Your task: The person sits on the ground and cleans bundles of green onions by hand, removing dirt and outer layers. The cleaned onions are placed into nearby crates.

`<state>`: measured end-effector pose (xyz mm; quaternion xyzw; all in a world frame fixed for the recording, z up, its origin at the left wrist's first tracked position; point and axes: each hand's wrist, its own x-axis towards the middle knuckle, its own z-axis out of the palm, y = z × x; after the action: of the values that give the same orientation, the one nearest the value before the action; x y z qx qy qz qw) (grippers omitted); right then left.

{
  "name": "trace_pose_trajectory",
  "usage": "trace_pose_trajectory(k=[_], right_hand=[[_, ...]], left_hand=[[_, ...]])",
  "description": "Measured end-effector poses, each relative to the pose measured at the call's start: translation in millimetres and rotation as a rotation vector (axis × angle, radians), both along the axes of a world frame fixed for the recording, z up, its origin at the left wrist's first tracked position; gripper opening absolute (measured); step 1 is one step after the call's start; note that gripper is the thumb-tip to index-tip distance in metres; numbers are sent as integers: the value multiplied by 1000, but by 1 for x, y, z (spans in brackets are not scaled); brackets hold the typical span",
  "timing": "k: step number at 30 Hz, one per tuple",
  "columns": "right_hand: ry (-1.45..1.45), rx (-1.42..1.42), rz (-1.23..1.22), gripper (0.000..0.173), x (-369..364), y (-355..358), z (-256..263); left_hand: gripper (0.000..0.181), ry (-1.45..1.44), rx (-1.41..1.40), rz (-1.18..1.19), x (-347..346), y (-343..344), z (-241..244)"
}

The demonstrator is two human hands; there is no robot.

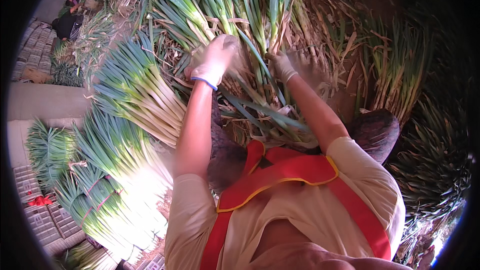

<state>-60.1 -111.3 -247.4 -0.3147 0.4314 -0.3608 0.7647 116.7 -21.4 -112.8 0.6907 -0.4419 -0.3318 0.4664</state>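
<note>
My left hand (220,58), in a white glove with a blue cuff edge, closes around the pale shanks of long green onions (195,20). Their leaves fan away from me. To its right, my gloved right hand (282,65) grips another green onion (275,26) near the base of its leaves. Motion blurs both hands, and the roots cannot be made out. Loose leaves and dry husks (258,108) lie below my hands, between my knees. Beside my left forearm rests a fanned pile of clean, white-shanked onions (142,93).
More clean onions (120,150) and tied bundles (101,198) lie to the left, near plastic crates (52,221). Soil-covered onions (393,71) stand at the right, past my knee (377,135). Another person (69,22) is at the far upper left, near stacked crates (33,50).
</note>
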Motion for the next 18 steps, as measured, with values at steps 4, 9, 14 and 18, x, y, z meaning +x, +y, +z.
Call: trace_pose_trajectory(k=[4,9,14,18], right_hand=[[-39,-153,169,22,-19,28,64],[-190,-221,501,27,-54,108,114],[-160,-337,533,41,-66,91,80],[73,-619,64,48,-12,52,122]], left_hand=[[27,208,-47,-33,-11,-21,-6],[23,1040,27,-224,-17,-31,-9],[40,918,-169,-253,-13,-26,-12],[44,884,-123,-85,-24,-21,-6]])
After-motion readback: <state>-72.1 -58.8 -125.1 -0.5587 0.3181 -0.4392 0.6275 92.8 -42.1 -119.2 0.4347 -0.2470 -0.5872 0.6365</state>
